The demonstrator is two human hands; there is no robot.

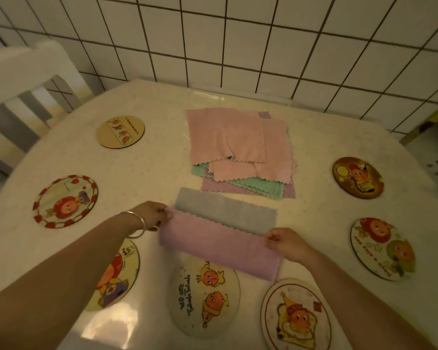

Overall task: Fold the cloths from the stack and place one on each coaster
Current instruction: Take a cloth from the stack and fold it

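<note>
I've got the lilac cloth pinched at both ends, left grip and right grip closed on its corners, near-centre on the counter, just this side of the stack; it looks soft, light and floppy, so corners are the hold

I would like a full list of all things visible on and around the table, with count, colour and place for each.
cloth being folded: one, lilac with a grey side, near table centre
stack of cloths: one pile, pink, mint, lilac, far centre
coasters: seven, round, cartoon prints, around the table edge, all bare
table: one, cream cover
chair: one, white, far left
tiled wall: white, behind
bracelet: one, silver, left wrist
left hand: pinching the cloth's left corner
right hand: pinching its right edge
</note>
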